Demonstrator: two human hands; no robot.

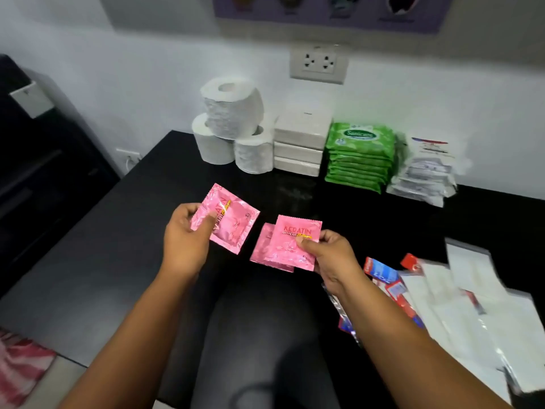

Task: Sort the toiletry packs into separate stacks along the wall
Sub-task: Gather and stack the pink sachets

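Note:
My left hand (185,237) grips a pink keratin sachet (233,222) above the black table (118,231), tilted. My right hand (333,258) pinches two more pink sachets (292,243), one overlapping the other. Along the wall stand three toilet rolls (233,128), a stack of white tissue packs (300,143), a stack of green wipe packs (359,157) and a stack of clear-wrapped white packs (424,172). A loose pile of red-and-blue toothpaste packs (386,278) and clear white bags (472,314) lies at the right.
A wall socket (320,64) sits above the stacks. A black cabinet (35,160) stands at the left. The table's left edge runs diagonally, with floor and a pink cloth (20,364) beyond it.

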